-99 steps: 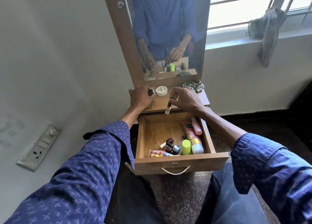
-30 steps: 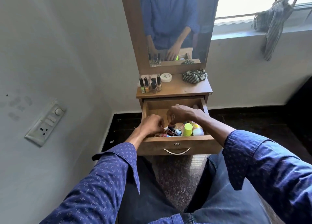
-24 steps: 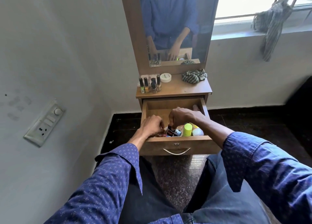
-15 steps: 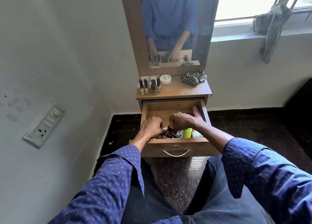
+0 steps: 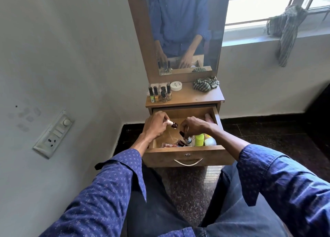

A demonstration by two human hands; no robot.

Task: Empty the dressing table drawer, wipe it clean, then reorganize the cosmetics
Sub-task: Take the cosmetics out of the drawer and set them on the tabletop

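The wooden drawer (image 5: pixel 187 152) of the dressing table stands pulled out. My left hand (image 5: pixel 156 125) holds a small dark-red nail polish bottle (image 5: pixel 48 125) by its pale cap above the drawer's left half. My right hand (image 5: pixel 193 127) pinches a small dark bottle (image 5: pixel 182 134) over the drawer's middle. Still inside lie a neon yellow-green bottle (image 5: pixel 199 139), a pale round-capped bottle (image 5: pixel 209 141), pink tubes (image 5: pixel 209 118) at the back right and small items (image 5: pixel 178 144) near the front.
On the tabletop (image 5: pixel 192 97) stand several nail polish bottles (image 5: pixel 159 94), a white round jar (image 5: pixel 176 85) and a striped cloth (image 5: pixel 205 83). A mirror (image 5: pixel 184 27) rises behind. A switch panel (image 5: pixel 53 134) is on the left wall; another cloth (image 5: pixel 285 29) hangs at the window.
Both hands have risen out of the drawer's front clutter, each lifting a small bottle. Earlier, several bottles were set on the tabletop.
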